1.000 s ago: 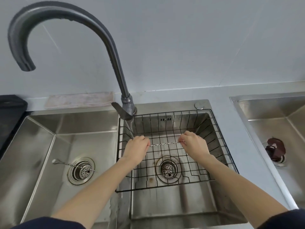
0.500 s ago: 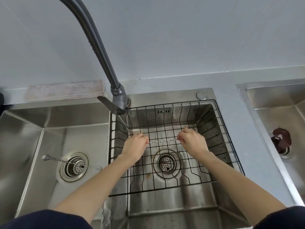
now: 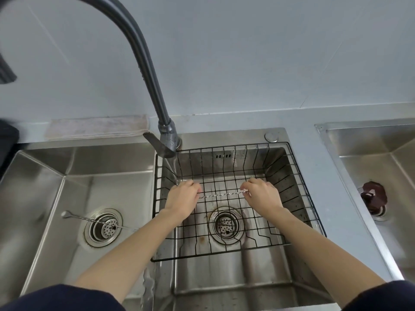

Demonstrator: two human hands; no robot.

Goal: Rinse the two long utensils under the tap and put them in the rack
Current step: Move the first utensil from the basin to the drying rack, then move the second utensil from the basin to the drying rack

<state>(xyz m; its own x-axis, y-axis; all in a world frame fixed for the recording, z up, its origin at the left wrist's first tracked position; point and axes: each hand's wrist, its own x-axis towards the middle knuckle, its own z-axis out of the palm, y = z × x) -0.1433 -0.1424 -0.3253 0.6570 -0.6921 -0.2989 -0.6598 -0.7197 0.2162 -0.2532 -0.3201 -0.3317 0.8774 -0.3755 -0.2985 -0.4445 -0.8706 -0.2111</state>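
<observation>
A thin twisted metal utensil (image 3: 221,195) is held level over the black wire rack (image 3: 298,198) in the middle sink. My left hand (image 3: 182,198) grips its left end and my right hand (image 3: 261,195) pinches its right end. Whether it touches the rack wires I cannot tell. A second long twisted utensil (image 3: 78,217) lies in the left sink, its rounded end to the left and its shaft across the drain (image 3: 103,227). The dark curved tap (image 3: 143,70) rises from behind the rack, its spout out of view at the left.
A folded cloth (image 3: 96,127) lies on the ledge behind the left sink. A third sink (image 3: 381,167) at the right holds a brown drain plug (image 3: 372,196). The tap's lever (image 3: 157,145) sticks out over the rack's back left corner.
Both hands stay on the utensil over the rack, almost unmoved. The view has tilted up and down, which shifts the tap and sinks in frame.
</observation>
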